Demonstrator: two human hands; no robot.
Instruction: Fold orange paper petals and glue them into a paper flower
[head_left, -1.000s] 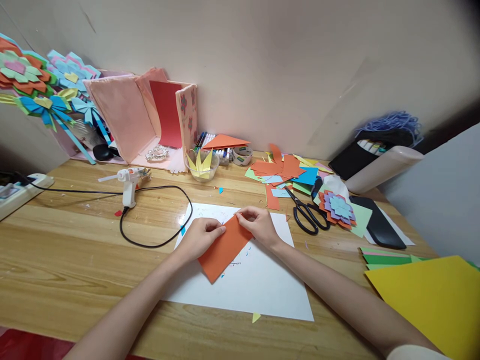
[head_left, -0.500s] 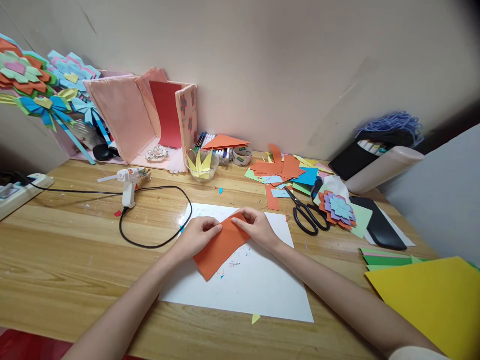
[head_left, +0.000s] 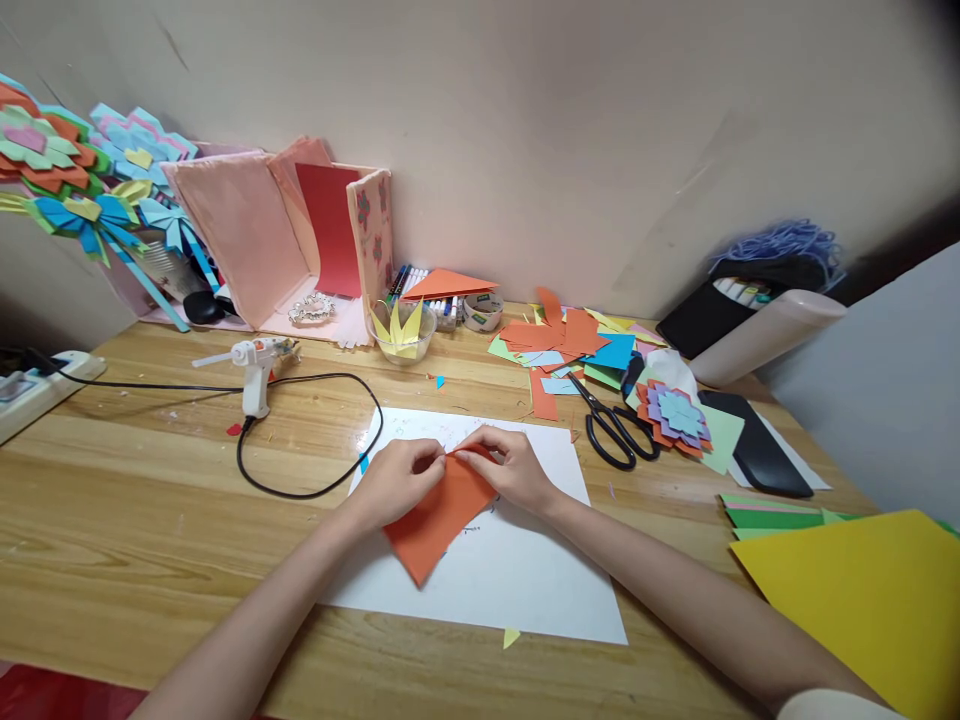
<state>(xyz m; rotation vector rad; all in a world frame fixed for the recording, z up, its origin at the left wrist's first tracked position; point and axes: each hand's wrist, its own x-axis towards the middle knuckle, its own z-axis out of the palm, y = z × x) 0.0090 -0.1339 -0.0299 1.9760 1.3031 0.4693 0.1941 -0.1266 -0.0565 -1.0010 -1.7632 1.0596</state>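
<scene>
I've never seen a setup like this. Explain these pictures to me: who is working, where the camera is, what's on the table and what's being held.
There is no machine at work here, just a person's bare left hand and right hand. One camera, worn on the person's head, takes every picture, looking forward and down; that is why the forearms reach in from the bottom.

Both hands hold a piece of orange paper by its far edge, over a white sheet lying on the wooden table.

To the left sits a white glue gun with a black cord. To the right are black-handled scissors, a layered paper flower and a large yellow sheet. Paper scraps lie farther back, near the wall.
</scene>
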